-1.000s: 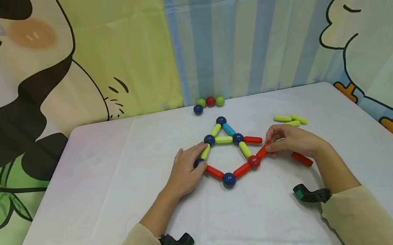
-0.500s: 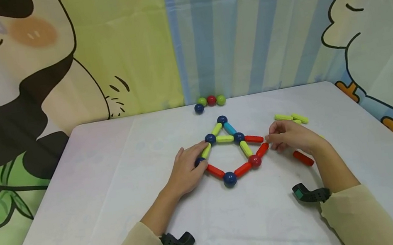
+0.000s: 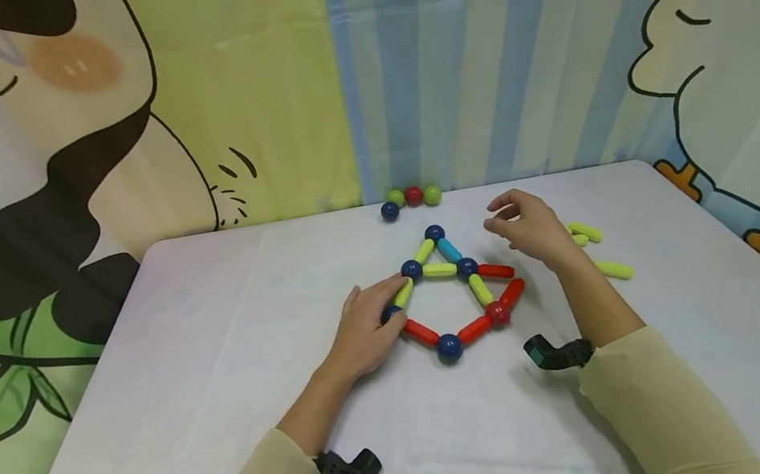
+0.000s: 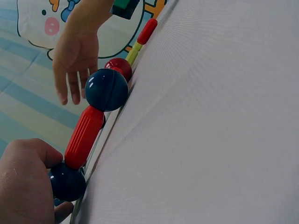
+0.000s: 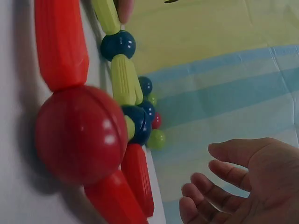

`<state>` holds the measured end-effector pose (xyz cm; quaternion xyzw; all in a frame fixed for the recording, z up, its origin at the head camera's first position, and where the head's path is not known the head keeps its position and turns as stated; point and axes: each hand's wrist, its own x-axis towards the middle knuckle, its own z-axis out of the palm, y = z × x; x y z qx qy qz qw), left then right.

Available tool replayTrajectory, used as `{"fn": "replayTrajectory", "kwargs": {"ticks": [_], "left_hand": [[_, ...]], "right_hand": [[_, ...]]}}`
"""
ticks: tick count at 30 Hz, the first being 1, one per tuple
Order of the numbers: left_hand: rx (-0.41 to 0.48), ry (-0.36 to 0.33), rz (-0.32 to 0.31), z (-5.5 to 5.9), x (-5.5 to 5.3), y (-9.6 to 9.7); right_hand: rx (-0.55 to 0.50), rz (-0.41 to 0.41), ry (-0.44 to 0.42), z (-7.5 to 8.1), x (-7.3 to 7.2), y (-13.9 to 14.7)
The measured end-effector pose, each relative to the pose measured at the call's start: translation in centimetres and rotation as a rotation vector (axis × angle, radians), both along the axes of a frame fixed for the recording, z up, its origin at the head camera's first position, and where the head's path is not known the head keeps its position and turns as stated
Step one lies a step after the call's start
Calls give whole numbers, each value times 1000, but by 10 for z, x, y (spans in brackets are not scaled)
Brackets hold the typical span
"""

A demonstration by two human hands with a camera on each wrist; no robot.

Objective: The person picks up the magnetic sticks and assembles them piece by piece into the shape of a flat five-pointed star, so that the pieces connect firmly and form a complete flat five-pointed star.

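Observation:
On the white table lies a flat frame of plastic sticks joined by balls. Its left corner is a blue ball (image 4: 67,181), which my left hand (image 3: 364,332) grips between thumb and fingers, fingertips reaching along the yellow-green stick (image 3: 403,293). A red stick (image 3: 422,333) runs from there to the front blue ball (image 3: 449,349). At the right corner a red ball (image 3: 498,313) carries an outward-pointing red stick (image 3: 513,293). Another red stick (image 3: 496,271) sticks out from the blue ball (image 3: 467,268) above. My right hand (image 3: 528,226) hovers beyond these, empty, its fingers loosely bent.
Several spare balls, including a red ball (image 3: 414,196) and a blue ball (image 3: 390,211), sit at the table's back edge. Loose yellow-green sticks (image 3: 614,269) lie right of my right forearm. A printed cloth (image 3: 457,56) hangs behind the table.
My right hand has let go of the red stick at the red ball and moved up toward the table's back. The loose red stick is now hidden by my right arm. My left hand stays put.

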<state>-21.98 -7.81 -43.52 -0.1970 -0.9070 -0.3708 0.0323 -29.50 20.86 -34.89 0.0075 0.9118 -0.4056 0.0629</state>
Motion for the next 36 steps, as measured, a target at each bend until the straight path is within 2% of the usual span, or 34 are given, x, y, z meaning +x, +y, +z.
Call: {"fn": "replayTrajectory", "kwargs": {"ticks": [7, 17, 22, 31, 36], "left_hand": [[-4, 4, -1, 0, 1, 0], [10, 18, 0, -4, -1, -1], [-4, 24, -9, -2, -2, -2], [2, 44, -3, 1, -3, -4], [2, 29, -13, -2, -3, -1]], "right_hand": [[2, 85, 52, -2, -23, -31], [27, 200, 38, -19, -59, -66], [45, 227, 11, -26, -69, -77], [27, 302, 28, -34, -85, -92], [93, 349, 25, -38, -92, -98]]}}
